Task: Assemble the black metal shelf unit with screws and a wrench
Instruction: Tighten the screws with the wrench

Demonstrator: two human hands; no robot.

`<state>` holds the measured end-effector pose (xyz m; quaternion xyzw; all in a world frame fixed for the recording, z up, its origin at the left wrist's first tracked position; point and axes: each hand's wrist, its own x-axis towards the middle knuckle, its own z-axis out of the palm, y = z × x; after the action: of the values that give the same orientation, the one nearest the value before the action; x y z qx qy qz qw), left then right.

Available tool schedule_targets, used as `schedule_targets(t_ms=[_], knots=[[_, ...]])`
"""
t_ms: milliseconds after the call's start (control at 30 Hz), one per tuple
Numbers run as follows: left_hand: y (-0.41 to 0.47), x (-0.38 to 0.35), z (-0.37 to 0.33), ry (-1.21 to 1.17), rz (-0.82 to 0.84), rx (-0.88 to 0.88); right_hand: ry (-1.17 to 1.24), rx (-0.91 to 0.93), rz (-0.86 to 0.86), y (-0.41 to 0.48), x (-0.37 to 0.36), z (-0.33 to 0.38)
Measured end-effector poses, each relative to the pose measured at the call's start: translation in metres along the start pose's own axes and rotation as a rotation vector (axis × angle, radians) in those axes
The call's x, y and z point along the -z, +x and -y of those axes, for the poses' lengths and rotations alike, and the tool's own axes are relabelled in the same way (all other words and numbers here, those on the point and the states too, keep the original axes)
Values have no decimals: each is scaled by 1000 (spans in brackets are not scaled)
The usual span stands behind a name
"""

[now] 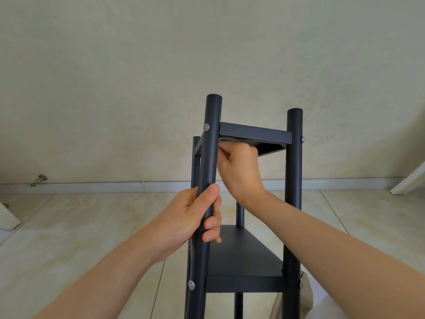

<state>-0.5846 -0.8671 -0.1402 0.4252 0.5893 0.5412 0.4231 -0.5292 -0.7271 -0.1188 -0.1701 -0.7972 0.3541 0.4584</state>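
The black metal shelf unit (248,254) was seen standing upright on the tiled floor (92,226), close in front of the camera and before a pale wall (138,65) with a white skirting board (115,187).

The left hand (195,217) was wrapped around the near-left post (208,180) at about its mid-height, between the two shelves; the thumb was laid up along the front of the tube and the fingers were curled round its right side, so the post was firmly gripped. The left forearm was extended upward from the lower left of the view.

The right hand (241,169) was raised under the upper shelf (255,134), with the wrist bent and the knuckles turned toward the camera. Its fingertips were pressed together at the inner corner where that shelf met the near-left post. Whether a wrench or a nut was pinched there could not be told, as the fingers hid the spot.

A silver screw head (206,127) was visible on the outer face of the near-left post at the upper shelf, another (191,284) lower on the same post at the lower shelf (241,256), and one (302,139) on the near-right post (294,192).

No brand, label or legible writing could be made out on any part.
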Motion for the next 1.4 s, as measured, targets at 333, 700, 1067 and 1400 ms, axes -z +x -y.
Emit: schedule_targets(t_ms=[333,700,1067,1400], knots=[[-4,1,-2,15,-35,5,-40,-4,70,-8,15,5],[-5,3,-2,10,-47,0,-69,-84,116,-11,34,20],[-4,3,-2,5,-49,-3,-147,-85,137,-5,29,17],[-5,2,-2,15,-49,4,-90,-106,145,-3,22,17]])
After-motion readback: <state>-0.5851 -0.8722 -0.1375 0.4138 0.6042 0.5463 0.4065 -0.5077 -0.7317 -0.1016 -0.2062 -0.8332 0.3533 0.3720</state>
